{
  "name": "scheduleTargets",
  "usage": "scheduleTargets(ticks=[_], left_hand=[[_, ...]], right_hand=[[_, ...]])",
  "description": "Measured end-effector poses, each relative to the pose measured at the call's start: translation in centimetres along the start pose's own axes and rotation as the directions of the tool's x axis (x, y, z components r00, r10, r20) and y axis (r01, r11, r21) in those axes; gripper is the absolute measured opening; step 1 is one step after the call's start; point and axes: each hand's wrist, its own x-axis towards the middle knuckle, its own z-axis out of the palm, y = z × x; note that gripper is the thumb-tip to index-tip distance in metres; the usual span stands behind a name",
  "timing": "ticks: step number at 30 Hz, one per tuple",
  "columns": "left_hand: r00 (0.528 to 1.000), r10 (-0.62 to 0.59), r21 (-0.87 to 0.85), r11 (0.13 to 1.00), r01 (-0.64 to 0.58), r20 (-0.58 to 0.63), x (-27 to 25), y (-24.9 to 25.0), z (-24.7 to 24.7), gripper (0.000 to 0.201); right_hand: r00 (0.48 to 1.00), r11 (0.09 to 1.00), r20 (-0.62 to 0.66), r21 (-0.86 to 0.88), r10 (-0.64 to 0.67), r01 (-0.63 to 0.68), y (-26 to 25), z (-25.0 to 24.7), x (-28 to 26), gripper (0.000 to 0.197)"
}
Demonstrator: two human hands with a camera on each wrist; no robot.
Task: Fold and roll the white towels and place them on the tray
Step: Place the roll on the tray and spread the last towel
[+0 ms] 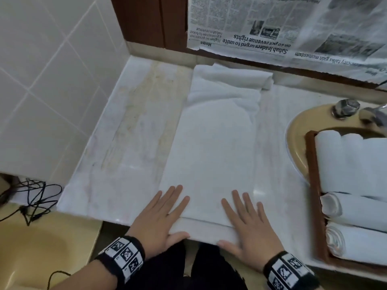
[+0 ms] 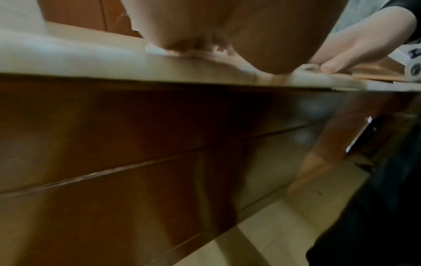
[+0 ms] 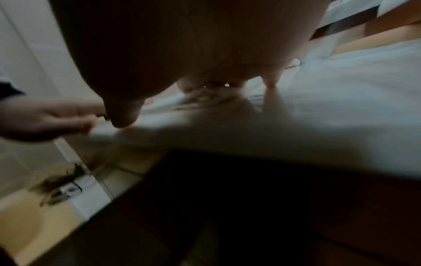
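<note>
Left hand: the left hand (image 1: 162,215) lies flat at the lower centre of the head view, fingers (image 1: 176,195) straight and spread, pressing the near left corner of the towel; it grips nothing.
Right hand: the right hand (image 1: 249,225) lies flat too, fingers (image 1: 238,200) straight, pressing the near right corner.
Towel: the folded white towel (image 1: 211,155) lies as a long strip on the bench (image 1: 134,126), running from the near edge to the frame's upper centre, where its far end is bunched.
Tray: the brown tray (image 1: 313,185) sits at the right edge over the sink (image 1: 298,130), holding at least three rolled towels (image 1: 354,208).
Progress: folding of this towel looks done; rolling and placing it remain, as I judge.
Views: only the head view shows the tray; the left wrist view shows the cabinet front (image 2: 136,144) below the bench; the right wrist view is dark, showing floor cables (image 3: 61,190).
</note>
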Motion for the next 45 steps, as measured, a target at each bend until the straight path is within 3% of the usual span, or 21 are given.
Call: scheduleTargets(ticks=[3,8,12,17,24,33,38,45], left_hand=[[0.989,0.127,0.029,0.992,-0.125,-0.074,-1.6,-2.4,0.9,0.085],[0.956,0.207,0.052,0.978,-0.200,-0.207,-3.1,-4.5,1.8,0.075],[0.925,0.193,-0.018,0.977,-0.210,-0.328,-3.3,-4.5,2.0,0.059],[0.888,0.143,-0.124,0.968,-0.217,-0.438,-3.3,-3.9,2.4,0.041],[0.895,0.113,-0.192,0.958,-0.213,-0.431,-3.7,-3.9,2.1,0.030],[0.880,0.215,-0.075,0.960,-0.270,-0.423,-4.3,-4.3,1.7,0.027],[0.872,0.213,-0.076,0.959,-0.272,-0.441,-3.7,-4.6,0.3,0.022],[0.933,0.109,-0.166,0.971,-0.174,-0.343,-3.1,-4.9,-1.2,0.036]], right_hand=[[0.999,1.000,-0.051,0.003,0.008,-0.008,1.3,2.1,-1.3,0.096],[0.990,0.997,-0.128,-0.061,-0.054,0.047,2.1,3.5,-2.4,0.079],[0.976,0.987,-0.193,-0.141,-0.103,0.076,2.6,4.8,-3.2,0.073],[0.956,0.989,-0.268,-0.120,-0.118,0.089,2.7,5.7,-3.7,0.064],[0.919,0.986,-0.361,-0.107,-0.159,0.128,3.0,6.9,-3.8,0.058],[0.894,0.981,-0.404,-0.055,-0.194,0.188,3.4,7.0,-3.8,0.053],[0.883,0.977,-0.440,0.051,-0.164,0.206,3.4,6.8,-4.0,0.047],[0.842,0.940,-0.527,0.332,0.116,0.079,2.6,4.8,-4.6,0.025]])
